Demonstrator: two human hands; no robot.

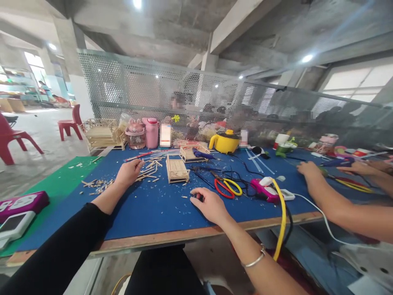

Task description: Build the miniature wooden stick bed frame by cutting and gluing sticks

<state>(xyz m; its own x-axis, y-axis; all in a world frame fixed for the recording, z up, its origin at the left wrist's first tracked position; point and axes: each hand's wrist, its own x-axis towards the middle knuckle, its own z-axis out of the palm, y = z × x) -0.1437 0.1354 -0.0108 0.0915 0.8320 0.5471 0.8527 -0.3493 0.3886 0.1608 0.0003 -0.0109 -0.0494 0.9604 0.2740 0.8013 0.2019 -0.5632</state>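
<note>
The desk (147, 213) is a board with a bare wooden front edge, topped by a matte blue mat strewn with pale chips; a green mat (58, 184) covers its left end. The left hand (129, 172), in a black sleeve, curls loosely over a scatter of thin wooden sticks (150, 168) near the desk's middle; whether it pinches one cannot be told. The right hand (210, 205), a silver bangle on its wrist, rests near the front edge, fingers bent around a small dark object (196, 196), mostly hidden and hard to identify. Between the hands, further back, stands a slatted stick crate (177, 170), boxy and pale. Red and yellow looped scissors (227, 187) lie just right; a co-worker's hand (308, 170) enters from the right edge.
</note>
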